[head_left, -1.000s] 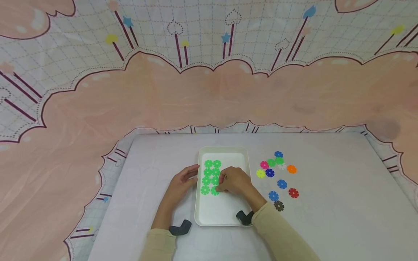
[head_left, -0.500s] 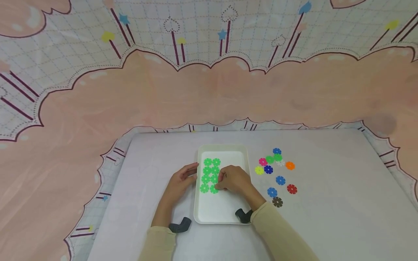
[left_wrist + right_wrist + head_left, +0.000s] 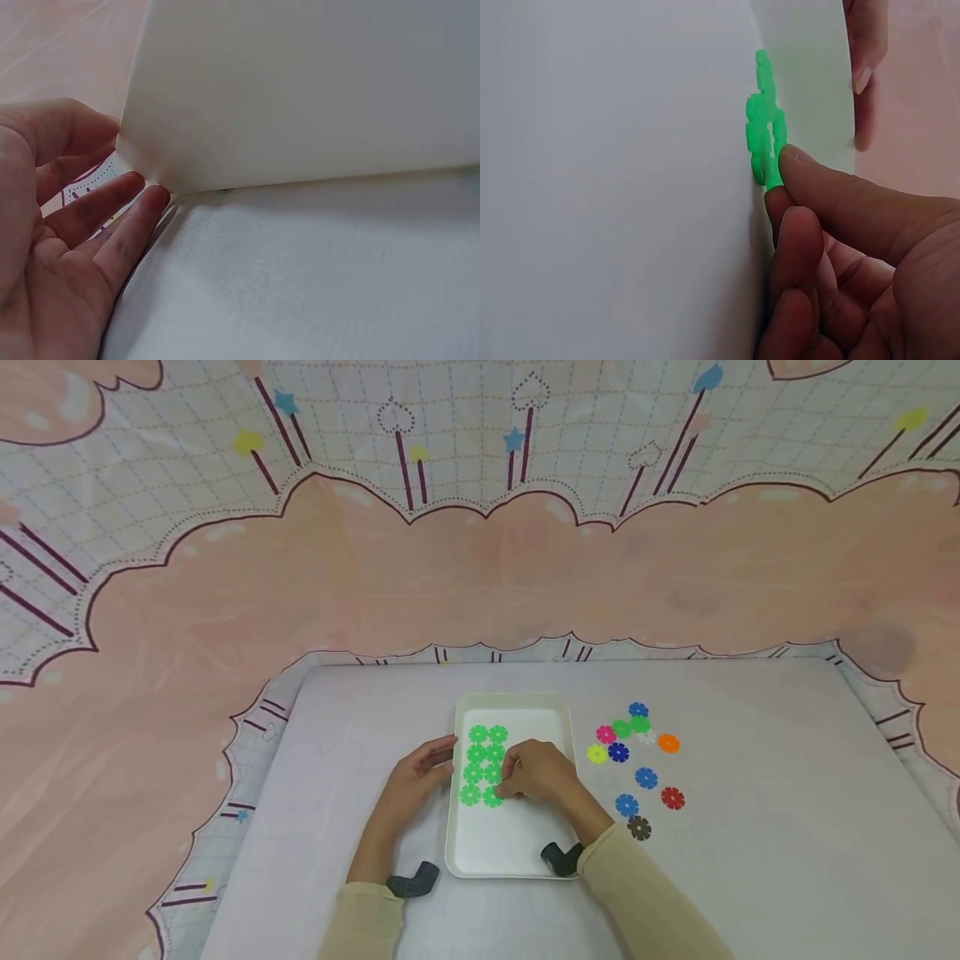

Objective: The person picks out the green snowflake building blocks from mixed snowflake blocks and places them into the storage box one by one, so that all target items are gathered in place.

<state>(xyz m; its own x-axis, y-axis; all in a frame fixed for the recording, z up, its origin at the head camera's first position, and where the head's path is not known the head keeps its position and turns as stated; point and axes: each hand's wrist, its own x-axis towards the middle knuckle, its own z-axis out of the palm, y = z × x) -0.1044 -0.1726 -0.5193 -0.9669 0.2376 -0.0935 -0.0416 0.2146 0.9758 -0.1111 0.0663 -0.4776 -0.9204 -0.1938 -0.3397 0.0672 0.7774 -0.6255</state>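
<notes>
Flat green notched plastic discs (image 3: 477, 753) lie in two columns in the left part of a white tray (image 3: 513, 847). My right hand (image 3: 538, 772) reaches into the tray from the right. Thumb and forefinger pinch the nearest green disc of the right column, a notched disc (image 3: 775, 174) seen almost edge-on in the right wrist view. My left hand (image 3: 416, 781) is at the tray's left side. Its fairly straight fingers (image 3: 124, 225) touch the tray's outer wall (image 3: 285, 97) in the left wrist view. My right hand partly covers the right column.
Loose notched discs lie on the white tabletop right of the tray, among them an orange disc (image 3: 668, 743), a red disc (image 3: 672, 798), a yellow disc (image 3: 597, 754) and a dark grey disc (image 3: 639, 827). A patterned cloth (image 3: 480, 577) hangs behind the table.
The head view shifts slightly. Both hands keep their places at the tray, and the right hand still pinches the same green disc.
</notes>
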